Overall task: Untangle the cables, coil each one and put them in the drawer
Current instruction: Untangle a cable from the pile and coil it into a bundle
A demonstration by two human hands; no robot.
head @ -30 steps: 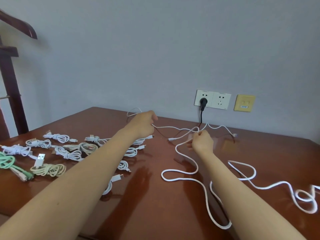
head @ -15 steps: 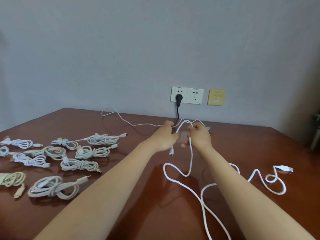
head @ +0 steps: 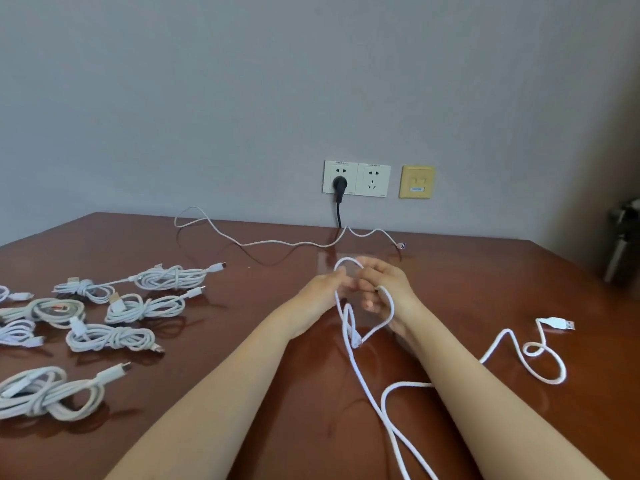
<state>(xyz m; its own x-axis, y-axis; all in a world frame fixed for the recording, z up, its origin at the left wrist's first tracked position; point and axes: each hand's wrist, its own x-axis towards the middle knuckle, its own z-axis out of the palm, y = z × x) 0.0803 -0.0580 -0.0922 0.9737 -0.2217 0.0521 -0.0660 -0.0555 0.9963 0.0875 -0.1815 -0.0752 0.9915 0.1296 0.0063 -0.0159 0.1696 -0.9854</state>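
Above the middle of the brown table point(head: 467, 271), my left hand point(head: 320, 299) and my right hand point(head: 384, 289) are close together, both gripping a long white cable point(head: 367, 386). A small loop arches over my fingertips and a second loop hangs by my right palm. One small plug dangles between my wrists. The rest of the cable trails toward me and off to the right, ending in a USB plug point(head: 557, 323). A thinner white cable point(head: 273, 242) lies loose along the far edge. No drawer is in view.
Several coiled white cables point(head: 110, 337) lie in a group on the left of the table. A black plug point(head: 340, 185) sits in the wall socket behind, with a yellow wall plate point(head: 416, 181) beside it. A dark metal object point(head: 623, 244) stands at the far right.
My left hand has come in from the far left to meet my right hand. Together they have formed loops in the white cable, and the view has swung right.
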